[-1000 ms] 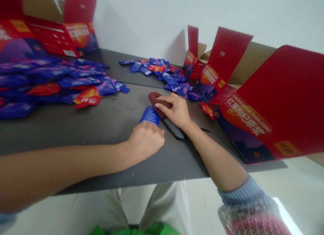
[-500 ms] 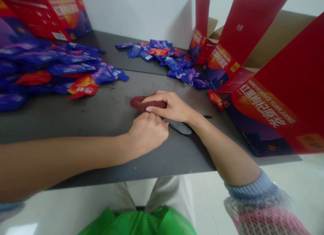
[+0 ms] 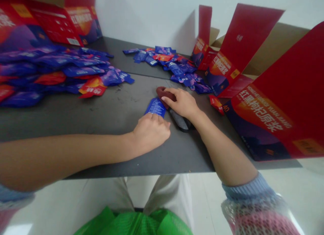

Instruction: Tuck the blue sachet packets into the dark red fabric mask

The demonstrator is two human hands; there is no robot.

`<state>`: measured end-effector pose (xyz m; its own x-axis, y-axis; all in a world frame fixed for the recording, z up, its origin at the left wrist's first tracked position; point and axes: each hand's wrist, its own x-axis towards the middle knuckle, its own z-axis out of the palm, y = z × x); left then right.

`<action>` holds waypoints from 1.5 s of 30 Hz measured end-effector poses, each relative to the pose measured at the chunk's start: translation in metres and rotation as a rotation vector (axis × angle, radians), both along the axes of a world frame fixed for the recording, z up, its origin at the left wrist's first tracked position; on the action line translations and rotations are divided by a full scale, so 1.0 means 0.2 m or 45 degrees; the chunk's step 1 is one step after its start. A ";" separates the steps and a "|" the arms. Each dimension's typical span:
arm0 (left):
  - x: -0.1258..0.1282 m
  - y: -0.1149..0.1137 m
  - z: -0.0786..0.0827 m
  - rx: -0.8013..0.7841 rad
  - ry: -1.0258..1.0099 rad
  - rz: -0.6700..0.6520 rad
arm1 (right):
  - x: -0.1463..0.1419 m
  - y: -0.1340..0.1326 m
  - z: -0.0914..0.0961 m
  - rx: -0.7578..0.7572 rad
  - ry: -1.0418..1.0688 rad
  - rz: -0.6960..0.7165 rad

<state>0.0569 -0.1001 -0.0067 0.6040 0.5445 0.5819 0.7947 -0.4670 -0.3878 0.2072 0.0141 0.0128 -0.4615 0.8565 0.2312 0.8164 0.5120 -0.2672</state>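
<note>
My left hand lies on the table with its fingers closed over the lower end of a blue printed sachet. The sachet's upper part shows beyond my fingertips. My right hand grips a soft dark red pad, which sticks out past my fingertips toward my left hand. A black-handled tool lies partly under my right palm, and its far end is hidden.
A large heap of blue and red sachets lies at the left, and a smaller spread lies at the back. Open red cartons stand at the right against a white wall. A green net bag sits below the table's front edge.
The blue sachet, hidden under my hands half a second ago, now shows above my left hand. The dark red pad has swung from crosswise to pointing away, and my hands have moved apart.
</note>
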 end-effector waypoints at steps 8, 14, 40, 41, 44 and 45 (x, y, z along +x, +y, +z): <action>0.00 0.00 -0.01 0.005 -0.030 0.004 | 0.06 0.04 -0.03 0.195 0.193 -0.050; 0.00 0.00 0.00 -0.018 -0.033 -0.007 | -0.02 -0.08 0.01 0.360 0.697 0.056; 0.00 -0.01 0.00 -0.043 -0.013 0.003 | 0.08 0.10 -0.05 -0.003 0.007 -0.125; 0.00 -0.01 0.00 -0.049 -0.013 0.011 | 0.10 0.12 -0.06 0.020 -0.002 -0.187; 0.00 -0.01 0.00 -0.076 -0.016 0.021 | 0.17 0.18 -0.07 0.093 0.063 -0.322; 0.00 -0.01 0.00 -0.091 -0.016 0.024 | 0.18 0.19 -0.07 0.119 0.119 -0.323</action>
<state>0.0570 -0.1017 -0.0059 0.5859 0.5961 0.5489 0.8083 -0.4779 -0.3439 0.2432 0.0519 -0.0004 -0.2083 0.9149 0.3459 0.8955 0.3206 -0.3086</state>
